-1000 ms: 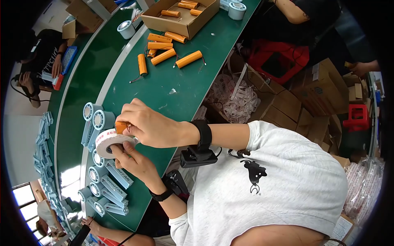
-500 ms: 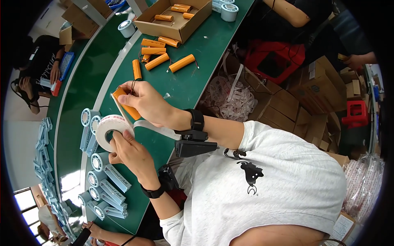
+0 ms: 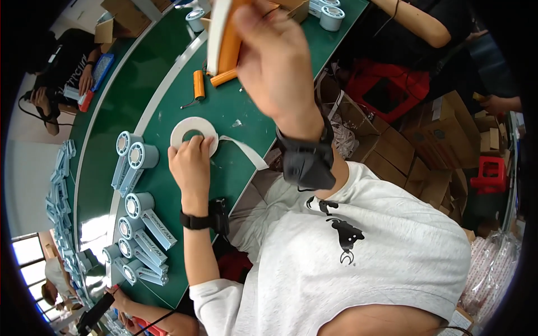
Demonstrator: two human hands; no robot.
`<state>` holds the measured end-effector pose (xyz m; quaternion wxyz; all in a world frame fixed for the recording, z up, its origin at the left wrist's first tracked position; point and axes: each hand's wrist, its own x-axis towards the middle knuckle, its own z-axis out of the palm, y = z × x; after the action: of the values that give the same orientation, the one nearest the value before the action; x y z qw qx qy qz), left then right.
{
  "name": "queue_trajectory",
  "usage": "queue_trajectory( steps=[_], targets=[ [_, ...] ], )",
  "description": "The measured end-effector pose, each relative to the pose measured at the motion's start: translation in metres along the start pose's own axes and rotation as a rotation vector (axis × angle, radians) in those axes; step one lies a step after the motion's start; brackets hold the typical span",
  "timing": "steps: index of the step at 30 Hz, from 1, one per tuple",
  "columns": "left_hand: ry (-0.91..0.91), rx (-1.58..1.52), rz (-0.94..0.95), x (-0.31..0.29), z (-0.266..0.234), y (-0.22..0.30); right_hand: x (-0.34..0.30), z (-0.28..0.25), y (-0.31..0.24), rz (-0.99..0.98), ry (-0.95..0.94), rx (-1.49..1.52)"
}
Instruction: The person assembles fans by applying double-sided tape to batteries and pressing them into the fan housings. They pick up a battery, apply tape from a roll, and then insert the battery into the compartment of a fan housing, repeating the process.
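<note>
My right hand [image 3: 277,67], blurred and raised high near the top edge, grips an orange cylindrical battery pack [image 3: 228,49]. A white strip runs along that battery's side. My left hand [image 3: 190,165] rests at a roll of white tape [image 3: 180,130] on the green table, its fingers hooked into the roll's hole. From the roll a loose tape end [image 3: 246,150] trails toward the table's near edge. Beyond the roll lies an orange battery [image 3: 199,85] with a wire; another battery [image 3: 222,77] is partly covered by my right hand.
Several light blue handheld fans [image 3: 143,155] lie left of my left hand. A cardboard box [image 3: 297,10] stands at the far end, mostly hidden. A red stool [image 3: 386,89] and cardboard cartons [image 3: 443,131] are on the right. Co-workers sit across the table and at its ends.
My right hand has lifted the battery pack up and away from the roll, toward the camera. My left hand has brought the tape roll down flat on the table. The view has shifted slightly.
</note>
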<state>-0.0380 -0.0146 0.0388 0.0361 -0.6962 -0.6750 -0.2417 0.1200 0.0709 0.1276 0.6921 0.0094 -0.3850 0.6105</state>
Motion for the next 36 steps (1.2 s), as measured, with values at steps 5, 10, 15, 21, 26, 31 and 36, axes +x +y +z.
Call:
queue_trajectory(
  steps=[5,10,15,21,26,31,36],
  targets=[
    [0.050,-0.271,0.060,-0.002,-0.064,-0.024,-0.078,0.029,0.037,0.468,-1.120,-0.230],
    [-0.256,0.184,0.107,-0.024,-0.137,-0.082,-0.141,0.077,0.107,0.386,-1.668,-0.641],
    [-0.519,0.401,0.069,-0.068,-0.139,-0.113,-0.156,0.081,0.107,0.093,-1.396,-0.723],
    [-0.477,0.225,0.209,-0.052,-0.134,-0.124,-0.159,0.064,0.110,0.226,-1.509,-0.917],
    [-0.541,-0.187,-0.159,-0.059,-0.118,-0.094,-0.116,0.023,0.059,0.398,-1.724,-0.978],
    [-0.328,0.076,0.296,-0.074,-0.088,-0.049,-0.114,0.003,0.010,0.318,-1.782,-1.159],
    [-0.266,0.062,0.237,-0.077,-0.087,-0.035,-0.110,-0.006,0.007,0.424,-1.675,-1.063]
  ],
)
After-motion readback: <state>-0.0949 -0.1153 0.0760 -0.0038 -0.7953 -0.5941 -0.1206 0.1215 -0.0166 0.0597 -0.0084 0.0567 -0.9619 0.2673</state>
